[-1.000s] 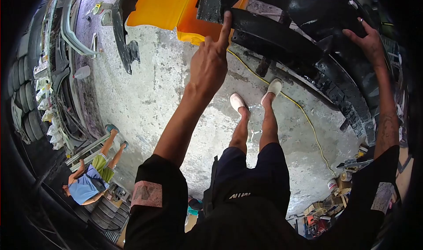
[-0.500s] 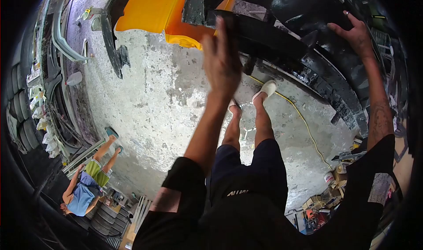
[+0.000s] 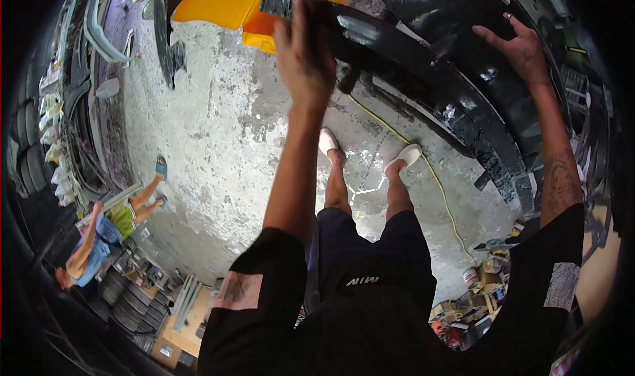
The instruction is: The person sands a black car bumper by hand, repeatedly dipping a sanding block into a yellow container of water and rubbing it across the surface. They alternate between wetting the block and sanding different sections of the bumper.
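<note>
A large glossy black car bumper (image 3: 390, 51) with cut-outs spans the top of the view, curving down to the right. My left hand (image 3: 305, 65) lies against its near left part, fingers stretched out. The hand itself hides part of the contact. Farther right, my right hand (image 3: 526, 53) rests on the bumper's black surface, thumb and fingers spread. A bright orange panel (image 3: 215, 2) shows behind the bumper's left end, next to a dark curved part (image 3: 165, 35).
A yellow hose (image 3: 436, 177) runs over the worn concrete floor (image 3: 205, 144) beside my feet. At the left, another person (image 3: 106, 234) is near shelves with stacked dark parts (image 3: 30, 167). Tools and boxes (image 3: 479, 296) clutter the lower right.
My view has shifted. Both hands appear a little farther left and stay at the bumper. My feet have stepped apart, and the other person's arm is raised higher.
</note>
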A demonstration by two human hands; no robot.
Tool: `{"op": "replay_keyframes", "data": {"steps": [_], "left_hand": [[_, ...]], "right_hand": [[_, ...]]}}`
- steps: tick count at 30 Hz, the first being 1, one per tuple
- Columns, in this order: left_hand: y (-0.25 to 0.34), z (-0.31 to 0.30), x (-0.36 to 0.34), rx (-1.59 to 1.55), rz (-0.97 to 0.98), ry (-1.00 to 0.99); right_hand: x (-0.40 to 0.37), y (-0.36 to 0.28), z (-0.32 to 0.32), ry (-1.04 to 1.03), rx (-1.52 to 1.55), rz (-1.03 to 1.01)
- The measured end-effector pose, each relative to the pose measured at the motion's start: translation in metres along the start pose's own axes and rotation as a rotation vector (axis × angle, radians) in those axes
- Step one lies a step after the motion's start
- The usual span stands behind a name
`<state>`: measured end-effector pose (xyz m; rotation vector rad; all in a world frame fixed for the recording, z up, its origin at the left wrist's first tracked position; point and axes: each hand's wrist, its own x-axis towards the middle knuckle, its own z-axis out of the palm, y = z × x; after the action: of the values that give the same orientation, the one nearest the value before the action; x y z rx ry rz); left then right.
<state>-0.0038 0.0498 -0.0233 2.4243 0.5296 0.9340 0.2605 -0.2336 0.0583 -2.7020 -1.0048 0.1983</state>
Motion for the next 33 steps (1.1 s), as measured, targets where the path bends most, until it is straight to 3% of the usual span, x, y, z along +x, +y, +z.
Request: {"op": "replay_keyframes", "data": {"steps": [1,4,6,9,11,13,14,16,18,20,22,24,26,28,33], "left_hand": [[0.001,0.002,0.005,-0.078,-0.032,0.109],[0.035,0.017,-0.032,-0.008,-0.046,0.151],[0.070,0.026,-0.066,-0.005,-0.066,0.158],[0.041,0.020,-0.035,0.111,-0.042,0.155],[0.015,0.039,-0.014,-0.101,-0.114,0.279],[0.046,0.052,-0.043,-0.095,-0.099,0.353],[0.087,0.045,-0.068,0.032,-0.075,0.297],[0.112,0.034,-0.079,0.064,-0.151,0.193],[0.072,0.028,-0.048,0.026,-0.050,0.254],[0.038,0.023,-0.001,0.091,-0.139,0.287],[0.053,0.038,-0.016,0.050,-0.122,0.452],[0.086,0.056,-0.065,0.047,-0.033,0.401],[0.140,0.045,-0.084,0.069,-0.266,0.160],[0.107,0.036,-0.058,0.098,-0.260,0.177],[0.104,0.051,-0.062,0.087,-0.226,0.299]], "right_hand": [[-0.001,0.003,0.001,0.025,0.011,-0.026],[0.000,0.008,0.006,0.068,-0.131,-0.015],[0.000,-0.003,-0.005,-0.005,0.013,0.006],[-0.003,-0.004,-0.007,-0.079,0.151,0.035],[-0.005,-0.002,-0.007,-0.070,0.155,0.035],[0.003,-0.004,-0.017,-0.242,0.013,0.129],[0.006,0.000,-0.013,-0.241,0.014,0.116],[-0.001,0.008,-0.001,-0.009,0.065,-0.018],[0.006,0.014,-0.002,-0.060,0.063,-0.037],[0.003,0.019,0.001,-0.112,0.061,-0.029],[0.002,0.022,0.011,0.090,0.025,-0.074],[-0.001,0.012,0.000,0.017,0.025,-0.050],[0.001,0.008,-0.006,-0.049,0.026,-0.027],[0.004,0.010,-0.006,-0.125,0.051,-0.037],[-0.004,0.007,-0.001,-0.014,0.015,-0.017]]}}
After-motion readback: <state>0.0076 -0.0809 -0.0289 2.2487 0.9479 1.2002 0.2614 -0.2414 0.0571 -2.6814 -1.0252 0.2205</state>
